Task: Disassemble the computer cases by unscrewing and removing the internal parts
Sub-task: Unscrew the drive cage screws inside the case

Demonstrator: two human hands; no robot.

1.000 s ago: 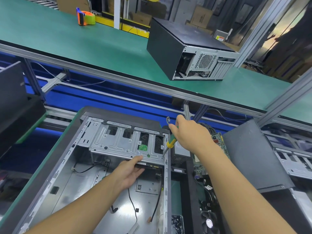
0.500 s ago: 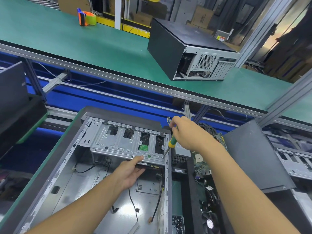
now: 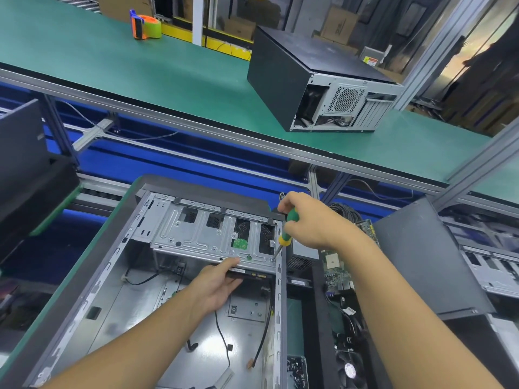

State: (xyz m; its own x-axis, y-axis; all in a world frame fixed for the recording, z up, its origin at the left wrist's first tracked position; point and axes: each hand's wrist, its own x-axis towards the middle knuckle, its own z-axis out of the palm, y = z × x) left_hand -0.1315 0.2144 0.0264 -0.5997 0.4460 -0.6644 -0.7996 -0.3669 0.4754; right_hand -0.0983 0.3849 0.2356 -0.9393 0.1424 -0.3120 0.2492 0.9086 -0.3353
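An open computer case (image 3: 92, 287) lies in front of me with its side off. A silver drive cage (image 3: 202, 234) spans its far end. My left hand (image 3: 216, 287) grips the cage's near edge, thumb on top and fingers underneath. My right hand (image 3: 311, 220) grips a green and yellow screwdriver (image 3: 286, 234). Its tip sits on a screw (image 3: 271, 259) at the cage's near right corner. Loose black cables (image 3: 222, 338) lie on the case floor.
A second closed case (image 3: 295, 82) stands on the green conveyor (image 3: 140, 74) behind, with an orange and green tape dispenser (image 3: 146, 26) farther back. To the right lie a removed circuit board (image 3: 337, 265), a fan (image 3: 349, 370), a tray of screws (image 3: 296, 372) and a black side panel (image 3: 427, 259).
My right hand has shifted slightly on the screwdriver handle, the fingers turning it while the tip stays on the corner screw. The left hand has not moved.
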